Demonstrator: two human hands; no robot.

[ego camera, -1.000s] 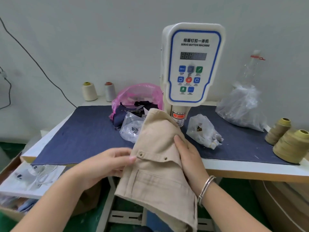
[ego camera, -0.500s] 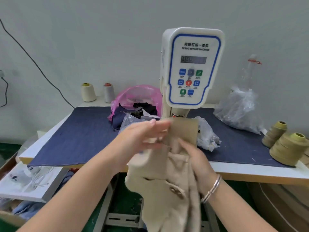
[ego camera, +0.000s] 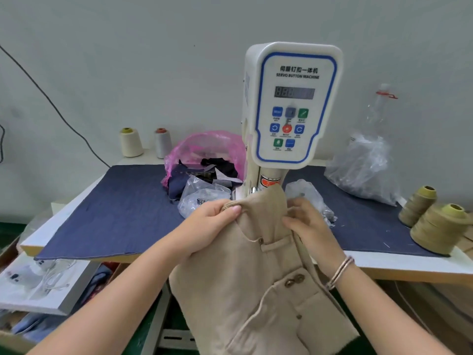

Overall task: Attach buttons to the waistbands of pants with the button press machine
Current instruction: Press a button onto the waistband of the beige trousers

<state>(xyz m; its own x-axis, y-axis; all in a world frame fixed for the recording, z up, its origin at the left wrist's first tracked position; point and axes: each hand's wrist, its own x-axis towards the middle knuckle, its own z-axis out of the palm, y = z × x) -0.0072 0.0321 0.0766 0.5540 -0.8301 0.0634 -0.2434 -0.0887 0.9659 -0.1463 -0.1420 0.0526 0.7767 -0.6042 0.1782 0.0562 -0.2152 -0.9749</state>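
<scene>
Left hand: the left hand [ego camera: 207,226] pinches the top edge of the tan pants [ego camera: 256,290], thumb on top of the cloth.
Right hand: the right hand [ego camera: 311,226] grips the other side of the waistband, fingers curled into the cloth.
Pants: held up just in front of the button press machine [ego camera: 291,103]; the rest hangs below the counter [ego camera: 409,262].
Hidden: the pants cover the bottom of the machine, so the pressing part cannot be seen. The numbers on its screen are too blurry to read.
Counter: white, with a dark blue cloth mat [ego camera: 122,213] on it, against a pale wall.
Shapes: soft crinkly clear bags [ego camera: 363,170], a pink bag [ego camera: 204,147], and fat cones of thread [ego camera: 435,229].
</scene>
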